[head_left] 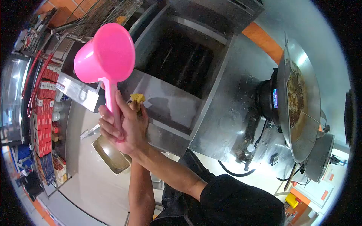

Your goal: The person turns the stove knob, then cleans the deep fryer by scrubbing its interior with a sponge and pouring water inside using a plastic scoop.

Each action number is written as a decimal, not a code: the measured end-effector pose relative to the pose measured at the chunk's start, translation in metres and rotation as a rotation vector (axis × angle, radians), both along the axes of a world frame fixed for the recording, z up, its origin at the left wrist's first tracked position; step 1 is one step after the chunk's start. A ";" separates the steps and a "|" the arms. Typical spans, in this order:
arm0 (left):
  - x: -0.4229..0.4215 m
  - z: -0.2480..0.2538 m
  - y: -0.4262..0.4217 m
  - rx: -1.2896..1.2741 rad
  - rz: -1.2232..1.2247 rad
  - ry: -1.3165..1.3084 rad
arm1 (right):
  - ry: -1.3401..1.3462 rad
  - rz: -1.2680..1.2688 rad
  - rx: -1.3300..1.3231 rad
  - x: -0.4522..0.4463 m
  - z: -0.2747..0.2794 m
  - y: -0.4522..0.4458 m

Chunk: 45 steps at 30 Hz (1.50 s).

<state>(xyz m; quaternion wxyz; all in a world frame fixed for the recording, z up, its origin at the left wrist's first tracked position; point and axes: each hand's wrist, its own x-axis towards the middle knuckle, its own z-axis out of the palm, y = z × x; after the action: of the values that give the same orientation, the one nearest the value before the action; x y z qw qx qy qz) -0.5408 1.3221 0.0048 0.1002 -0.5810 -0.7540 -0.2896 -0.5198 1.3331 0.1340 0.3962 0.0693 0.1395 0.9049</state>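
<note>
A pink plastic dipper (113, 51) is raised at the upper left, its round cup tilted on its side. My right hand (126, 124) is wrapped round its handle. Behind and below it, mostly covered by the right hand and wrist, my left hand (143, 113) closes on a small yellow and brown piece (137, 97), perhaps a sponge. Both hands are over the near left edge of a steel basin (162, 130) with a dark interior.
To the right, a large wok (311, 98) with brown contents sits on a burner beside the steel counter (222, 120). A rectangular metal pan (98, 146) lies below left. Wire baskets (96, 19) stand at the upper left, and red boxes (44, 116) line a left shelf.
</note>
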 end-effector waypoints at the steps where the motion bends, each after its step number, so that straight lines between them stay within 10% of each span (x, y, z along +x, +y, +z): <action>1: 0.000 0.001 -0.001 -0.001 -0.005 0.005 | -0.125 0.001 0.038 -0.002 -0.002 -0.006; 28: -0.011 -0.019 -0.001 0.094 0.046 -0.023 | -0.987 -0.023 1.000 -0.029 -0.005 -0.093; 45: -0.012 -0.024 -0.006 0.105 0.071 -0.064 | -1.136 0.047 1.048 -0.019 -0.028 -0.106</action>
<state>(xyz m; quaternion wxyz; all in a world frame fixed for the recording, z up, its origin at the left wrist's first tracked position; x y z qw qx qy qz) -0.5528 1.3163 -0.0194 0.1167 -0.5381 -0.7608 -0.3434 -0.5384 1.2271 0.1060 0.3030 -0.2300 -0.5304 0.7576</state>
